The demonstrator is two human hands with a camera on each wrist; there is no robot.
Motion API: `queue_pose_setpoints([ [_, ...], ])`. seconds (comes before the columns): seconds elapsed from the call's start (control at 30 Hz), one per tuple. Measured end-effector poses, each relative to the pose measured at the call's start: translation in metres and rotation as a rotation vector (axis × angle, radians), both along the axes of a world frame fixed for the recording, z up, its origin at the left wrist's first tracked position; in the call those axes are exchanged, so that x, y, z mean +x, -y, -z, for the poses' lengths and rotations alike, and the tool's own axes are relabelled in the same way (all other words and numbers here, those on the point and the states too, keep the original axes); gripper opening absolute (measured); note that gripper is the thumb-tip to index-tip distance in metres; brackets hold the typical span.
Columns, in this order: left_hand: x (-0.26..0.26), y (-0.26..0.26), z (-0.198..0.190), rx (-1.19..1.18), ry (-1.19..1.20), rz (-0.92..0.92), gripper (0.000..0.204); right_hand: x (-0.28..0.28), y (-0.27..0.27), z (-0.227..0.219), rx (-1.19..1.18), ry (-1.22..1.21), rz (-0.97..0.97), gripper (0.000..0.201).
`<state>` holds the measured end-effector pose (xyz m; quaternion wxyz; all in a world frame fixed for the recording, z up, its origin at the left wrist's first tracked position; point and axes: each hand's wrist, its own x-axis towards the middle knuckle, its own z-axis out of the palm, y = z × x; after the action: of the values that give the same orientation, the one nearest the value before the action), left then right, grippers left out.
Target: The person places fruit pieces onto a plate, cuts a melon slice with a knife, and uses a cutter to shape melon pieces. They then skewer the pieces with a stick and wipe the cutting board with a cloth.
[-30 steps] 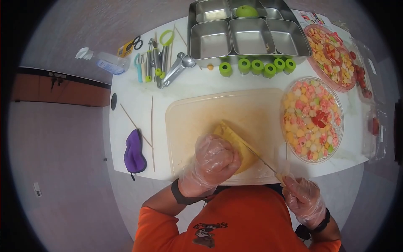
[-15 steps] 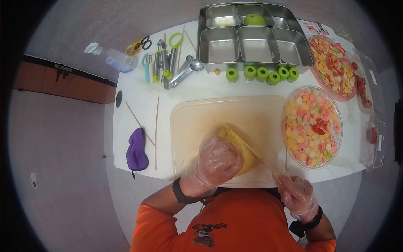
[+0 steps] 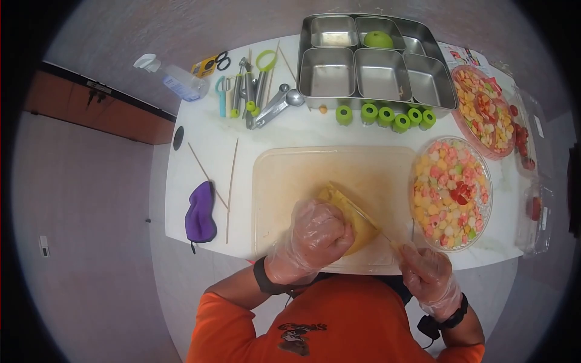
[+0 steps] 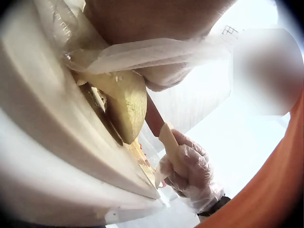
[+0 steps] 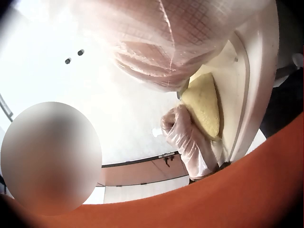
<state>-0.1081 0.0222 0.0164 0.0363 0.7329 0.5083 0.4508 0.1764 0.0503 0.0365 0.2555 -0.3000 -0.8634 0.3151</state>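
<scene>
A large yellow piece of fruit (image 3: 361,235) lies on the beige cutting board (image 3: 284,172) near the front edge. My left hand (image 3: 318,235), in a clear plastic glove, grips the fruit from the left with fingers curled. In my gloved right hand (image 3: 428,273) is a knife (image 4: 173,149), held by its pale handle. The blade runs along the fruit's upper right side in the head view, and part of it is hidden by the fruit. Pale, smooth fruit flesh (image 5: 203,102) faces the right wrist camera.
Right of the board stands a clear platter (image 3: 451,199) of cut fruit; a pink divided tray (image 3: 484,112) sits behind it. Steel compartments (image 3: 378,72) hold a green fruit. Several green-topped cutters (image 3: 385,116), utensils (image 3: 260,91), sticks (image 3: 232,187) and a purple pouch (image 3: 201,212) lie about.
The knife and right hand have come leftward, closer to the fruit. The left hand keeps its grip. The head view has shifted, so the table appears lower and further right.
</scene>
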Motion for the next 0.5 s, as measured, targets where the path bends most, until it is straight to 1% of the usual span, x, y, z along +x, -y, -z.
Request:
queue_pose_setpoints([
  [0.07,0.001,0.001,0.001,-0.013,-0.027,-0.035,0.034,0.000,0.000,0.002,0.038,-0.007,0.017,0.046],
  [0.13,0.001,0.003,0.009,0.011,0.003,-0.130,0.032,0.001,-0.001,0.004,0.016,-0.015,0.008,0.046],
  [0.2,0.000,0.004,0.013,0.013,-0.012,-0.136,0.031,0.002,-0.004,0.006,-0.011,-0.024,-0.006,0.046],
  [0.27,-0.001,0.005,0.011,0.018,-0.028,-0.144,0.031,0.004,-0.010,0.006,0.015,0.011,-0.051,0.045],
  [0.33,-0.002,0.005,0.006,-0.008,-0.048,-0.103,0.029,0.004,-0.010,0.010,0.029,0.002,-0.064,0.046],
  [0.5,-0.003,0.006,0.003,-0.028,-0.027,-0.079,0.027,-0.002,-0.014,0.005,0.040,0.019,-0.084,0.048],
])
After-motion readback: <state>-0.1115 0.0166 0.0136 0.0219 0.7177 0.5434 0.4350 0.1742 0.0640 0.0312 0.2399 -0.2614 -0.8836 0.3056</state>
